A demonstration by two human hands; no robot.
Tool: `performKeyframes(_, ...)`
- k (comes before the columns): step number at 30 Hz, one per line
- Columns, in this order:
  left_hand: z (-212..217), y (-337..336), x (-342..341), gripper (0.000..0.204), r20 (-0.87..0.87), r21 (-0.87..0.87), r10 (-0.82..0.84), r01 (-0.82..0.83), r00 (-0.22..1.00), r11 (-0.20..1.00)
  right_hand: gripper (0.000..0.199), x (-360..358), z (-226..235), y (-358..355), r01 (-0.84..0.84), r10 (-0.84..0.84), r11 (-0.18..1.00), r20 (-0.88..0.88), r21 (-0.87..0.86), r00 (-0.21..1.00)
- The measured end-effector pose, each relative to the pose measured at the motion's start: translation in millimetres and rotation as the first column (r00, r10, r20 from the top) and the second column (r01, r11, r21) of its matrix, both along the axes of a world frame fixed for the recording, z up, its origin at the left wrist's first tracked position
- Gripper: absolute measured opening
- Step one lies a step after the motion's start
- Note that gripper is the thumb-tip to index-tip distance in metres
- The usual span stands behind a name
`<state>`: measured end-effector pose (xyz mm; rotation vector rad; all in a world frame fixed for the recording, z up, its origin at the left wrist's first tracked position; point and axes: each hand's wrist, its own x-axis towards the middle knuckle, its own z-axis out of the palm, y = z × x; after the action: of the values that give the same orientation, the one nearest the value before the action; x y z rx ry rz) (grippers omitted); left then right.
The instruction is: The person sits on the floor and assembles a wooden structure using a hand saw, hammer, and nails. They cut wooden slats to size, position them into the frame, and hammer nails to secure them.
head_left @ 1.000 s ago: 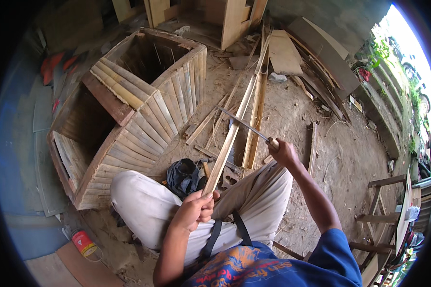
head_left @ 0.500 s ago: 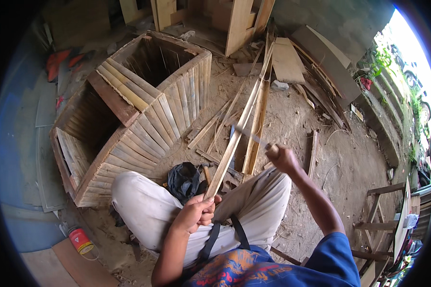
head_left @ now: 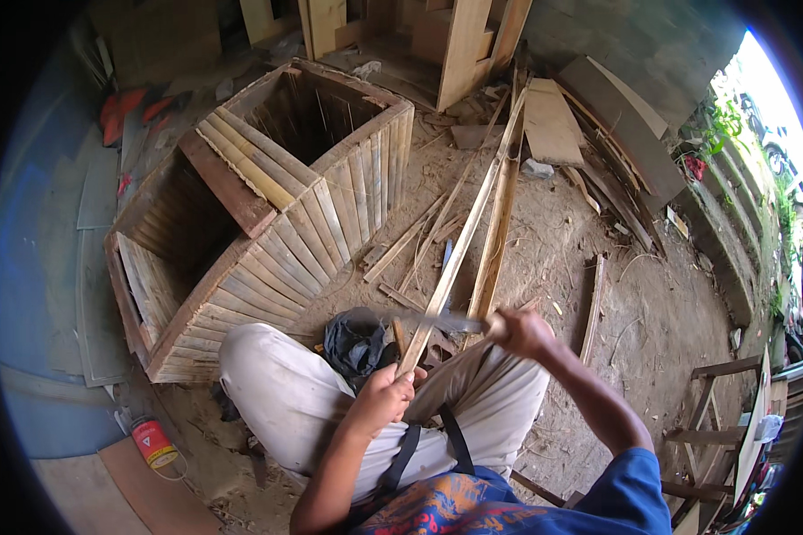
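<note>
My left hand (head_left: 385, 394) grips the near end of a long bamboo strip (head_left: 462, 245) that slants up and away over the dirt ground. My right hand (head_left: 525, 332) holds a knife (head_left: 446, 322) by its handle, the blade lying crosswise against the strip just above my left hand. I sit cross-legged in light trousers. A dark cloth bundle (head_left: 354, 341) lies by my left knee.
A big slatted bamboo and wood box frame (head_left: 268, 214) stands to the left. More strips and offcuts (head_left: 495, 236) lie on the dirt ahead. Boards (head_left: 551, 120) lean at the back. A red can (head_left: 154, 441) sits lower left, a wooden chair frame (head_left: 714, 419) at right.
My right hand has drawn the knife down along the strip toward my left hand, from well up the strip to just above my grip. The strip stays in my left hand.
</note>
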<state>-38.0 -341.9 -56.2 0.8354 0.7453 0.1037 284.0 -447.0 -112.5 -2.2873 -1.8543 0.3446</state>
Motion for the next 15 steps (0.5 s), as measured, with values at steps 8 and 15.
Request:
performKeyframes(8, -20.3, -16.5, -5.9, 0.018, -0.114, 0.477, 0.011, 0.045, 0.993, 0.878, 0.03, 7.2, 41.4, 28.4, 0.284, -0.286, 0.943, 0.016, -0.173, 0.958)
performKeyframes(15, -11.7, -17.0, -1.1, 0.022, -0.16, 0.541, 0.053, 0.042, 0.986, 0.84, 0.026, 4.2, 19.5, 12.2, 0.041, -0.015, 0.97, 0.108, -0.238, 0.994)
